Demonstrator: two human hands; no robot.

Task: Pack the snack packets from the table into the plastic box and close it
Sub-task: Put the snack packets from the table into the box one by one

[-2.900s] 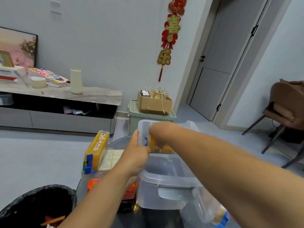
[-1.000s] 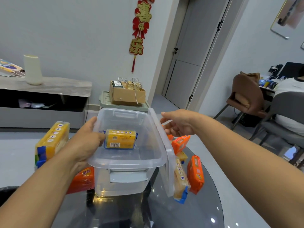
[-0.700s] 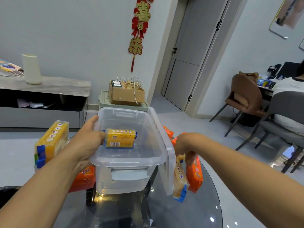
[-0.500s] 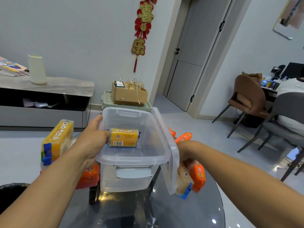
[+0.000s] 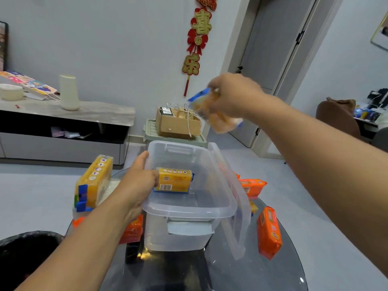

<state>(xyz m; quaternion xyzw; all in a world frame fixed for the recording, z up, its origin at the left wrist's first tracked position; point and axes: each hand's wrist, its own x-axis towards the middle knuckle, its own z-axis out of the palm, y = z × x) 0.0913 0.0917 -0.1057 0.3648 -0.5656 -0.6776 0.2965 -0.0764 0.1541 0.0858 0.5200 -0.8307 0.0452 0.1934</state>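
One yellow snack packet with blue ends (image 5: 173, 180) lies already inside the clear plastic box (image 5: 189, 208), its long axis running left to right, against the left wall. Your right hand (image 5: 233, 95) is closed on a second yellow-and-blue packet (image 5: 214, 112), high above the box's far right corner; the picture is blurred there, so I think the packet tilts, blue end up and to the left. The open box lies below and to the left of this hand, so the coming move should go down and left. Your left hand (image 5: 139, 185) clamps the left rim of the box, thumb outside. The clear lid (image 5: 235, 206) hangs open on the right side. Orange packets (image 5: 268, 232) wait on the dark glass table (image 5: 241, 276), nearer to your right hand.
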